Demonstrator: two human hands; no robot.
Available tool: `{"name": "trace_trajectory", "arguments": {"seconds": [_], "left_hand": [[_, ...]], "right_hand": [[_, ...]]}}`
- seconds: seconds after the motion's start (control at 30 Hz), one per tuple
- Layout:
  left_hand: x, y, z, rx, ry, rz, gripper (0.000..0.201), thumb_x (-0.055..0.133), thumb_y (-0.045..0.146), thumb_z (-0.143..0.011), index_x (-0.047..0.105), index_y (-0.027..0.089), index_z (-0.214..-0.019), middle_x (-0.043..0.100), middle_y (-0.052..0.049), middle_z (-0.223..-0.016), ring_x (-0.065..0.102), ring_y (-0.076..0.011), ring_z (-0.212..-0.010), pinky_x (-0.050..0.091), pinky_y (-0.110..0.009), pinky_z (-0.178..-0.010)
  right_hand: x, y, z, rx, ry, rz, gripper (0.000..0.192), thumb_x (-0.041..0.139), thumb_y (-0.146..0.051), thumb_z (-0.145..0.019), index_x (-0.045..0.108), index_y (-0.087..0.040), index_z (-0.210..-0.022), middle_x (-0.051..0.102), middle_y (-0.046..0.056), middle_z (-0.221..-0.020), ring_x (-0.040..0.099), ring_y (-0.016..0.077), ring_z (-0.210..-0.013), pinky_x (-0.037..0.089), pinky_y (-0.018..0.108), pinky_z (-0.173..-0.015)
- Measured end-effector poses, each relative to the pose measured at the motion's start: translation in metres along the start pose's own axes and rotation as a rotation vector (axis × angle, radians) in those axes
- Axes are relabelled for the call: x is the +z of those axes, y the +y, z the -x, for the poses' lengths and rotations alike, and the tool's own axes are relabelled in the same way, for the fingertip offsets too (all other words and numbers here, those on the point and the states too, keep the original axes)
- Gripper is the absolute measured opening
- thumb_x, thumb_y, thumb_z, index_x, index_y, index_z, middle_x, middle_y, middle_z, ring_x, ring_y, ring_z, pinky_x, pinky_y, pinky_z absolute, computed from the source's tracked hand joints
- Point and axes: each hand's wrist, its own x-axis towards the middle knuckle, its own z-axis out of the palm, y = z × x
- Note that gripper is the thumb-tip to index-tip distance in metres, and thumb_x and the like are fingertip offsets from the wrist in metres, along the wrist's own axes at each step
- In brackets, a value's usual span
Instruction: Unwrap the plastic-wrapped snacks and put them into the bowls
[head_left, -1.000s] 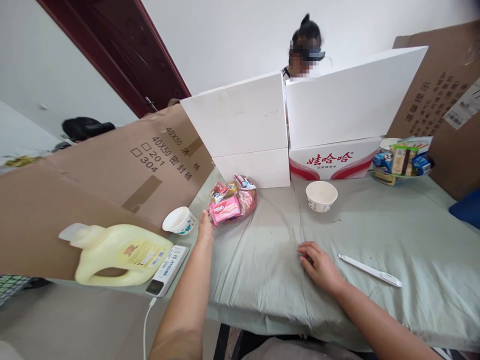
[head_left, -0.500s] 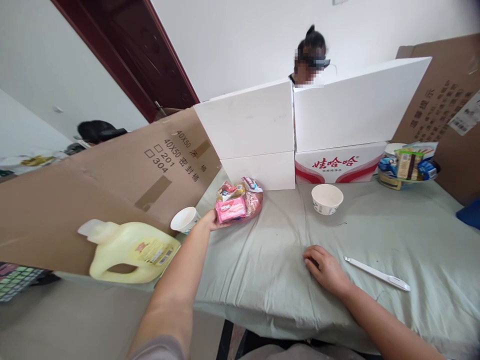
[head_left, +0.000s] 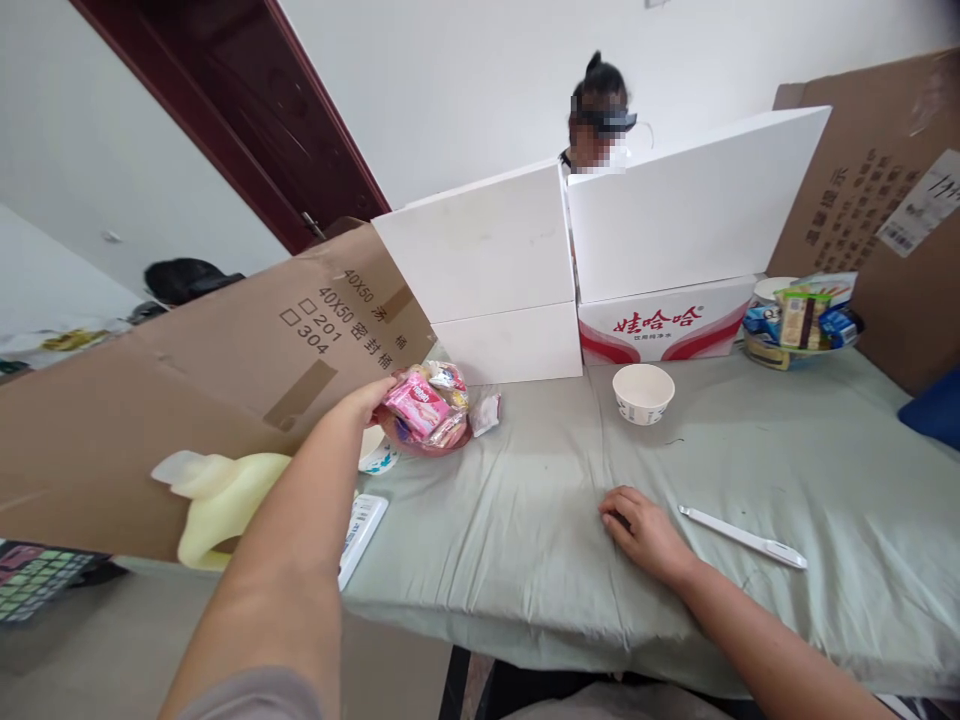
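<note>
The snack bowl (head_left: 431, 449) has shifted left, away from the lower left white box (head_left: 517, 350).
The left hand (head_left: 375, 400) has moved left with it, now gripping its left side; a small packet (head_left: 487, 414) now shows on the surface (head_left: 525, 560) in front of that box.

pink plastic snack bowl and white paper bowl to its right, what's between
In the head view, a small whitish packet lies on the pale green cloth.

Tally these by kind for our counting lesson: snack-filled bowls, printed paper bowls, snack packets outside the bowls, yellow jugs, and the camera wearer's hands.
Snack-filled bowls: 2 (pink bowl, far-right bowl)
Printed paper bowls: 2 (centre paper bowl, partly hidden paper bowl)
Outside snack packet: 1
Yellow jug: 1
Hands: 2 (left hand, right hand)
Total: 8
</note>
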Motion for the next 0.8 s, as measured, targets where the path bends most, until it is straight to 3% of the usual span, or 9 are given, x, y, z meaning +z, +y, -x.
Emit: {"name": "trace_trajectory", "arguments": {"seconds": [0.13,0.3,0.37,0.47,0.63,0.7,0.8], "left_hand": [[-0.009,0.005,-0.006,0.011,0.006,-0.141,0.035,0.075,0.046,-0.061,0.063,0.017,-0.076,0.07,-0.012,-0.076,0.066,-0.031,-0.073,0.053,-0.042,-0.065],[-0.008,0.013,0.001,0.069,0.144,-0.358,0.047,0.077,0.046,-0.058,0.064,0.019,-0.095,0.066,-0.021,-0.109,0.057,-0.0444,-0.109,0.045,-0.054,-0.087],[0.007,0.016,0.016,0.126,0.203,-0.44,0.057,0.075,0.051,-0.06,0.062,0.02,-0.107,0.06,-0.022,-0.122,0.048,-0.0455,-0.12,0.039,-0.055,-0.094],[0.045,0.012,0.053,0.292,0.27,-0.617,0.068,0.068,0.061,-0.067,0.057,0.021,-0.12,0.053,-0.023,-0.129,0.043,-0.0432,-0.123,0.034,-0.053,-0.1],[0.107,-0.019,0.11,0.58,0.249,-0.867,0.067,0.063,0.051,-0.077,0.047,0.016,-0.133,0.049,-0.023,-0.129,0.041,-0.0415,-0.121,0.031,-0.052,-0.099],[0.116,-0.031,0.118,0.61,0.257,-0.885,0.07,0.065,0.048,-0.077,0.046,0.016,-0.136,0.045,-0.025,-0.134,0.04,-0.042,-0.123,0.03,-0.052,-0.1],[0.111,-0.036,0.114,0.606,0.258,-0.871,0.07,0.068,0.048,-0.075,0.047,0.017,-0.135,0.044,-0.024,-0.134,0.041,-0.0411,-0.123,0.032,-0.05,-0.099]], "right_hand": [[-0.001,0.0,0.0,0.004,-0.007,-0.007,0.017,0.045,-0.02,-0.091,0.062,-0.02,-0.094,0.064,0.008,-0.099,0.062,0.0203,-0.094,0.051,0.036,-0.084],[0.002,0.003,0.0,0.009,-0.024,0.0,0.016,0.045,-0.021,-0.092,0.061,-0.021,-0.094,0.064,0.008,-0.1,0.061,0.0203,-0.095,0.05,0.036,-0.085],[0.003,0.005,-0.001,0.01,-0.03,0.001,0.016,0.045,-0.022,-0.093,0.061,-0.02,-0.095,0.064,0.008,-0.101,0.061,0.0201,-0.096,0.05,0.036,-0.086],[0.004,0.006,-0.001,0.012,-0.028,0.003,0.016,0.046,-0.023,-0.093,0.062,-0.02,-0.095,0.064,0.008,-0.101,0.061,0.02,-0.096,0.05,0.036,-0.086],[0.001,0.003,-0.001,0.0,-0.014,-0.001,0.017,0.046,-0.022,-0.092,0.062,-0.02,-0.094,0.065,0.008,-0.099,0.061,0.0203,-0.095,0.051,0.036,-0.085],[0.0,0.001,-0.001,-0.004,-0.011,-0.007,0.017,0.046,-0.022,-0.092,0.063,-0.021,-0.093,0.065,0.008,-0.098,0.061,0.0207,-0.095,0.051,0.037,-0.085],[-0.001,0.0,-0.001,-0.005,-0.005,-0.02,0.018,0.046,-0.022,-0.091,0.063,-0.021,-0.093,0.065,0.009,-0.098,0.062,0.0212,-0.094,0.052,0.038,-0.085]]}}
